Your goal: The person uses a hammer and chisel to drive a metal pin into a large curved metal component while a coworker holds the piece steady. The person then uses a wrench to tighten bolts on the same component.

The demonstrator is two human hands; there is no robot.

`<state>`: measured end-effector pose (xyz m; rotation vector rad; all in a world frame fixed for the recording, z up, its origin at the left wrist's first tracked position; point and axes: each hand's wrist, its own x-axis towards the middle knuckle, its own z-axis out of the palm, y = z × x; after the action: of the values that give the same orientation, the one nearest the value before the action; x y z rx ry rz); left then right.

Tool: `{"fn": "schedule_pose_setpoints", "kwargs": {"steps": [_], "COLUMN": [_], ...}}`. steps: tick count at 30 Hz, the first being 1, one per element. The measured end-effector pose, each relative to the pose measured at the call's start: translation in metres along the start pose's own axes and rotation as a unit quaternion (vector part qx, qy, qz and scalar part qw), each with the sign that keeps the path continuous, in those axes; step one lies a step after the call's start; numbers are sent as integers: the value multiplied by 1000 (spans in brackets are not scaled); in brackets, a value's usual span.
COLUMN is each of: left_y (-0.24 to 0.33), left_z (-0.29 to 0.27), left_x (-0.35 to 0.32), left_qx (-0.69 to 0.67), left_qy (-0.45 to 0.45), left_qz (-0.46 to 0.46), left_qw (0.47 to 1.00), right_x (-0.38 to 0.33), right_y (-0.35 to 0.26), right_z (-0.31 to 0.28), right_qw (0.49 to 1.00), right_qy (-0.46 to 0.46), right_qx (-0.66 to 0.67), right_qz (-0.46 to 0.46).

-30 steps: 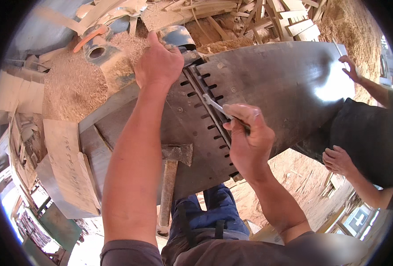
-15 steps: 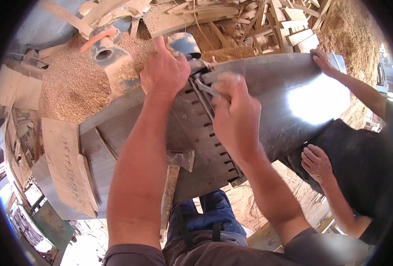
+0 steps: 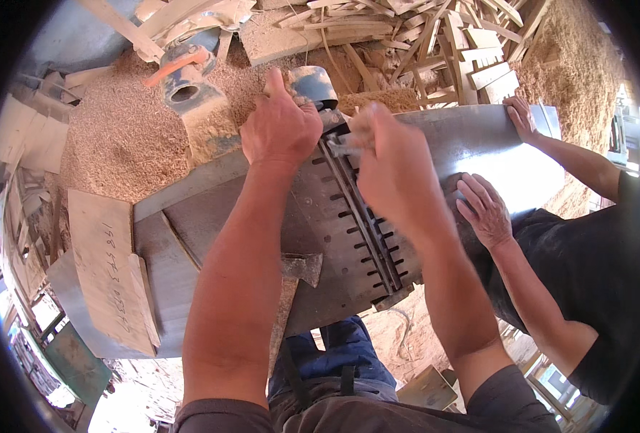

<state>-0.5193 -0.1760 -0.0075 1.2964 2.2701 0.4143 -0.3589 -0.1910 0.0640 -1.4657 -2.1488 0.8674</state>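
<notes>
My left hand (image 3: 282,128) is closed at the far edge of a grey metal machine table (image 3: 320,216), beside the end of a long slot (image 3: 367,224) with notched edges. What its fingers wrap round is hidden. My right hand (image 3: 399,169) grips a small wrench-like metal tool (image 3: 344,147) over the far part of the slot. Motion blurs its fingertips, and the tool's exact kind is unclear. A hatchet (image 3: 302,268) lies on the table near my left forearm, its wooden handle partly hidden behind that arm.
A co-worker at the right rests one hand (image 3: 520,119) on the table's far right corner and another hand (image 3: 484,209) near its middle. A marked wooden board (image 3: 107,267) lies at the left. Sawdust (image 3: 121,130), an orange-handled metal fitting (image 3: 185,78) and scrap wood (image 3: 471,58) are beyond.
The co-worker's nearer hand has come up from below the table edge onto its surface. My right hand and tool have shifted slightly. More of the slot shows, with notches along both edges.
</notes>
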Motion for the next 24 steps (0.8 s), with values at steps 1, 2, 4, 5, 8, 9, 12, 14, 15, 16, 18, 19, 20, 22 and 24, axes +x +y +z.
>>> {"fn": "schedule_pose_setpoints", "kwargs": {"steps": [1, 2, 4, 5, 8, 9, 12, 14, 15, 16, 18, 19, 20, 22, 24], "left_y": [5, 11, 14, 10, -1, -1, 5, 6, 5, 5, 2, 0, 0, 0, 3], "left_z": [-3, -4, -4, -1, -1, -1, -3, -5, -6, -7, -5, -2, 0, 3, 2], "left_x": [-1, -1, -2, -2, 2, 0, -2, 0, -1, -3, -1, 0, 0, 0, -1], "left_qx": [-3, 3, 26, 21, 2, 7, 8, -3, -7, -11, -12, -10, -9, -9, -7], "left_qy": [-15, -7, 11, 14, -16, -7, 3, -14, -13, -12, -3, 4, 9, 22, 23], "left_qz": [-6, -5, -11, -6, -15, -9, 9, 19, 17, 16, 9, 5, 3, 6, 7], "left_qw": [1000, 1000, 1000, 1000, 1000, 1000, 1000, 1000, 1000, 1000, 1000, 1000, 1000, 1000, 1000], "right_x": [-16, -31, -35, -29, 22, 39, 68, 67, 65, 63, 59, 48, 31, 7, -5], "right_y": [6, 4, 15, 10, -17, -21, -7, -9, -11, -10, -3, -1, -1, 1, 6], "right_z": [5, 6, 11, 8, 9, 11, 28, 34, 36, 37, 37, 33, 25, 17, 16], "right_qw": [1000, 997, 995, 997, 996, 991, 989, 961, 908, 946, 991, 994, 996, 989, 949], "right_qy": [21, 63, 82, 65, 14, -1, 71, 40, 22, 28, 37, 35, 34, 25, 10], "right_qx": [18, 19, 40, 17, -81, -120, 7, 272, 396, 303, 113, 89, 64, 116, 269], "right_qz": [-13, -28, -43, -30, -43, -55, -131, 43, 131, 112, 67, 60, 53, 88, 165]}}
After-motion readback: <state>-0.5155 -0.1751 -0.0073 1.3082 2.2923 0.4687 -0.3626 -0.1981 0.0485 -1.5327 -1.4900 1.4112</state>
